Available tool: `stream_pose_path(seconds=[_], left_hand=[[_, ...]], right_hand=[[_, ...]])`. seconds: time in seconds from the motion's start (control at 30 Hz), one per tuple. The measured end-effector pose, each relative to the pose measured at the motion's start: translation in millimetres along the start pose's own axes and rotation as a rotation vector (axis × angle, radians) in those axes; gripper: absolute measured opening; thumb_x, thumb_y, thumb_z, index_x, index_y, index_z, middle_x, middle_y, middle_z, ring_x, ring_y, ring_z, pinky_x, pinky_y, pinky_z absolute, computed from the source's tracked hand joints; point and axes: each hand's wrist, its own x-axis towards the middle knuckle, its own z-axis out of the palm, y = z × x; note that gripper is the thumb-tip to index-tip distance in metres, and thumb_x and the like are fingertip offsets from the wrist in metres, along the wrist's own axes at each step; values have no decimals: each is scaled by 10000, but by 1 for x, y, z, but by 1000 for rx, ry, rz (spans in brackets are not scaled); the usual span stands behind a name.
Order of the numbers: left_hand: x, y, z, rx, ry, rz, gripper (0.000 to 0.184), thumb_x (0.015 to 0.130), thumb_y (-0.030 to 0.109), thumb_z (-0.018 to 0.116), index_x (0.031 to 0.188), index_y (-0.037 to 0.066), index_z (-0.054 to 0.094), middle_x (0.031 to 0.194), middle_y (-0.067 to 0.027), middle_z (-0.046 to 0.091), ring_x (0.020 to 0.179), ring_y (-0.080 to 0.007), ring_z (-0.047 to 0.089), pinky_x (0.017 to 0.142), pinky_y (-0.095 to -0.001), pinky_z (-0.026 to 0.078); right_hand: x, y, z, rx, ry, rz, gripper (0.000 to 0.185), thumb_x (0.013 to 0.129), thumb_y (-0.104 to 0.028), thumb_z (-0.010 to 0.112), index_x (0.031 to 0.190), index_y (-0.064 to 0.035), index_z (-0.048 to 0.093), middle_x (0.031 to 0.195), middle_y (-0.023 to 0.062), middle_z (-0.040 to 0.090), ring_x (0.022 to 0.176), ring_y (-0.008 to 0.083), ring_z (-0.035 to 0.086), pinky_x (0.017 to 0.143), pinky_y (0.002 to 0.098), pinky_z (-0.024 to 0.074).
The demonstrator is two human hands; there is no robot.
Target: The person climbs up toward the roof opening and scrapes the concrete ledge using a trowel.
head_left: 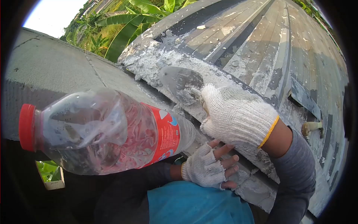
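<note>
My right hand (236, 115), in a white knitted glove with a yellow cuff, is wrapped round the handle of a trowel (181, 83). The trowel's grey, smeared blade lies against rough white mortar (149, 61) along the roof edge. Below it, my left hand (209, 166), in a glove with bare fingertips, has its fingers spread beside the ledge and holds nothing. A large clear plastic bottle (100, 130) with a red cap and red label lies across the view, left of both hands.
A ribbed metal roof (261, 48) with mortar crumbs rises at the upper right. On it lie a flat dark-edged blade (305, 98) and a tool with a pale handle (312, 127). A concrete wall (48, 63) runs along the left, with banana leaves (125, 35) behind.
</note>
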Motion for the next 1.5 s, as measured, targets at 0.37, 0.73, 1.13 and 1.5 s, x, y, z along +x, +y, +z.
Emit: stream_pose_path(seconds=[0.37, 0.73, 1.13, 1.5], left_hand=[[-10, -3, 8, -31, 26, 47, 624, 886, 644, 687, 1241, 133, 641, 1403, -96, 595, 1370, -421, 527, 1138, -642, 340], [-7, -2, 4, -84, 7, 72, 569, 896, 628, 678, 1135, 112, 685, 1347, -99, 625, 1385, -434, 507, 1160, -664, 304], [-1, -1, 2, -77, 15, 94, 482, 870, 576, 699, 1008, 114, 707, 1204, -96, 675, 1355, -421, 523, 1083, -647, 384], [0, -2, 2, -75, 5, 90, 502, 864, 565, 717, 1043, 97, 695, 1209, -117, 674, 1341, -440, 538, 1058, -672, 386]], right_hand=[[131, 4, -63, -742, -241, -69, 534, 665, -82, 840, 1169, -69, 665, 1034, 212, 719, 1016, 345, 720, 890, 423, 583], [159, -2, -68, -714, -302, 27, 458, 503, 2, 862, 939, -100, 768, 908, 137, 742, 835, 280, 743, 727, 397, 617], [162, 2, -53, -183, 25, 286, 450, 803, -112, 778, 1229, -33, 654, 1079, 230, 715, 998, 313, 738, 825, 421, 604], [165, 13, -35, -176, -20, 178, 382, 871, -189, 682, 1177, 33, 626, 1128, 302, 680, 1051, 379, 715, 897, 479, 576]])
